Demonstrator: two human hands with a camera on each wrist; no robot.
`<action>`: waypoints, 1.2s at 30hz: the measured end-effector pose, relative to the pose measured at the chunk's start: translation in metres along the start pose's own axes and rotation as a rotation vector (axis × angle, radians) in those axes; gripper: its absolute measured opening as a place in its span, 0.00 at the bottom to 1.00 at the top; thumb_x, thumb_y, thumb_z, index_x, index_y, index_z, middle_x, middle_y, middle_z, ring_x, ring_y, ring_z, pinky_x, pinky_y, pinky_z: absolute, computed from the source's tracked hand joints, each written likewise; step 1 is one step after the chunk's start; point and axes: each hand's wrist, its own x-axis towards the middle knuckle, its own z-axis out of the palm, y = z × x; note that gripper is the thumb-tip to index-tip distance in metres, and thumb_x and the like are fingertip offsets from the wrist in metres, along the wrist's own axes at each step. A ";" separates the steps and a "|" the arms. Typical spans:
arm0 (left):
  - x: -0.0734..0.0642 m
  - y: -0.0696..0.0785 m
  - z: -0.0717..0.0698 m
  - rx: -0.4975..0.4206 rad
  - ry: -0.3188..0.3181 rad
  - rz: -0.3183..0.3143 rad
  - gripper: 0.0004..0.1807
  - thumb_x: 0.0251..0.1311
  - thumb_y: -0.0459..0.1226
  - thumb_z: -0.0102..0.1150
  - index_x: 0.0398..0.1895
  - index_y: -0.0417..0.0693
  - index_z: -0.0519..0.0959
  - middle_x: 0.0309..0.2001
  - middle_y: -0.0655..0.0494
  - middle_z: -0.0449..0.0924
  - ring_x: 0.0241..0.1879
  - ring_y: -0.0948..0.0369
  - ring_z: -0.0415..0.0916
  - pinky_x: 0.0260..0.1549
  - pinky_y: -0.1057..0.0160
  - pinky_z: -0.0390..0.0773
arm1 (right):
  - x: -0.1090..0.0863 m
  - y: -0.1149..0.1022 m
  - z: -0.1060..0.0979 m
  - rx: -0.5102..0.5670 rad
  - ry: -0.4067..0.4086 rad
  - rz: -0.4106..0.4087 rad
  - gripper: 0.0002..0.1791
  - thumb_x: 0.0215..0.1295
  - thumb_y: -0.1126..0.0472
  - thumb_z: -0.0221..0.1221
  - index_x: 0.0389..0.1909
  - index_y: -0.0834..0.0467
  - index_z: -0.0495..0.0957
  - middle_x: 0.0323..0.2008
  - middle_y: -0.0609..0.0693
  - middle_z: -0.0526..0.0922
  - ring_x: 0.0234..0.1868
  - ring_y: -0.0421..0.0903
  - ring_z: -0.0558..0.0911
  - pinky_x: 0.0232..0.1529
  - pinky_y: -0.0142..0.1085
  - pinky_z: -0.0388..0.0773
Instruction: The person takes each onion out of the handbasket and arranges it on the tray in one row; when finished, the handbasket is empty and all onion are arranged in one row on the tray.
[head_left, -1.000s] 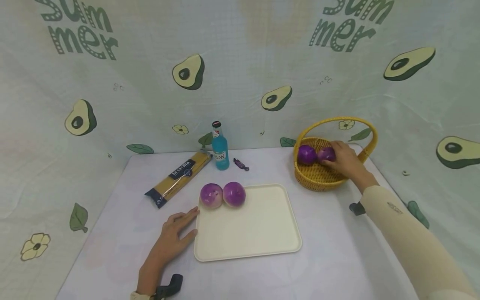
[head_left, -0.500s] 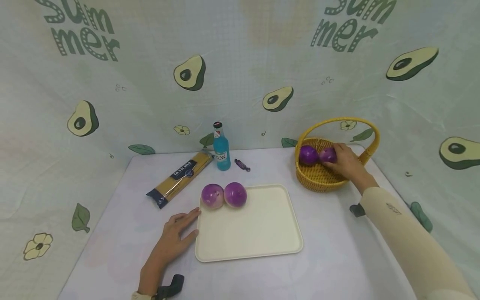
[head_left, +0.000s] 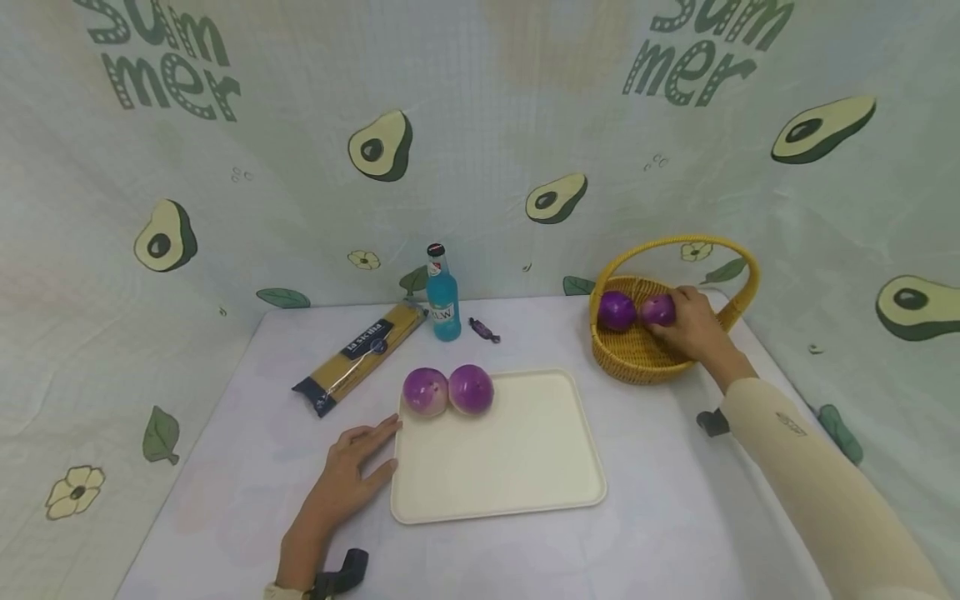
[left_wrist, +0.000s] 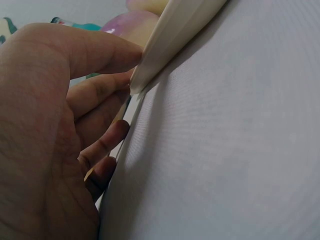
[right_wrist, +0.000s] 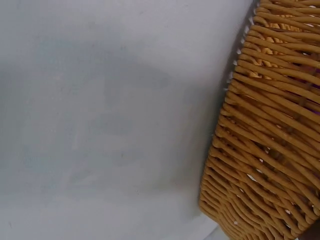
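My right hand [head_left: 692, 327] reaches into the yellow wicker basket [head_left: 637, 367] and grips a round purple onion [head_left: 658, 310]. Beside it in the basket lies a darker purple onion [head_left: 617, 310]. In the right wrist view only the side of the basket [right_wrist: 265, 130] shows; the hand is out of sight. My left hand [head_left: 348, 475] rests at the left edge of the cream tray [head_left: 517, 467]. Seen from the left wrist, thumb and fingers touch the tray's rim [left_wrist: 160, 50]. Two purple onions with pale undersides, one left [head_left: 425, 392] and one right [head_left: 471, 389], sit together in the tray's back left corner.
Behind the tray stands a blue glass bottle [head_left: 442, 296]. A pack of spaghetti [head_left: 360, 354] lies slanted to its left, a small wrapped candy [head_left: 483, 330] to its right. The basket's tall handle [head_left: 675, 240] arches over my right hand. A printed cloth hangs behind the table.
The onion in my right hand has shifted very slightly to the right within the basket. My left hand stays at the tray's edge.
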 end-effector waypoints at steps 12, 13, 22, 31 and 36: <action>-0.003 -0.001 -0.002 -0.022 0.005 0.023 0.31 0.64 0.45 0.62 0.72 0.60 0.71 0.71 0.63 0.68 0.65 0.50 0.62 0.60 0.35 0.57 | -0.019 -0.012 -0.011 0.041 0.055 0.001 0.40 0.61 0.61 0.67 0.65 0.79 0.60 0.64 0.77 0.59 0.64 0.75 0.60 0.65 0.66 0.59; -0.003 -0.001 -0.003 -0.022 0.003 0.020 0.31 0.64 0.44 0.62 0.72 0.60 0.71 0.71 0.63 0.68 0.65 0.50 0.62 0.61 0.35 0.57 | -0.021 -0.013 -0.012 0.044 0.057 -0.002 0.41 0.61 0.61 0.67 0.66 0.78 0.60 0.65 0.77 0.59 0.65 0.74 0.60 0.65 0.66 0.58; -0.001 -0.006 0.000 -0.015 0.016 0.045 0.31 0.65 0.46 0.62 0.72 0.61 0.70 0.71 0.63 0.68 0.64 0.50 0.63 0.59 0.37 0.59 | -0.035 -0.016 -0.017 0.049 0.079 -0.038 0.43 0.60 0.60 0.68 0.68 0.77 0.58 0.67 0.75 0.58 0.67 0.74 0.59 0.65 0.66 0.59; 0.001 -0.006 0.002 -0.027 0.020 0.043 0.32 0.64 0.45 0.63 0.72 0.62 0.70 0.70 0.64 0.69 0.64 0.50 0.64 0.58 0.38 0.59 | -0.045 -0.020 -0.021 0.067 0.120 -0.042 0.42 0.62 0.58 0.69 0.68 0.75 0.60 0.67 0.74 0.60 0.66 0.73 0.61 0.64 0.66 0.60; -0.002 -0.005 0.001 -0.019 0.024 0.034 0.32 0.64 0.45 0.63 0.72 0.62 0.71 0.71 0.65 0.68 0.64 0.50 0.64 0.59 0.39 0.59 | -0.053 -0.025 -0.021 0.081 0.137 -0.077 0.40 0.60 0.59 0.70 0.67 0.74 0.63 0.65 0.73 0.62 0.64 0.72 0.63 0.62 0.66 0.63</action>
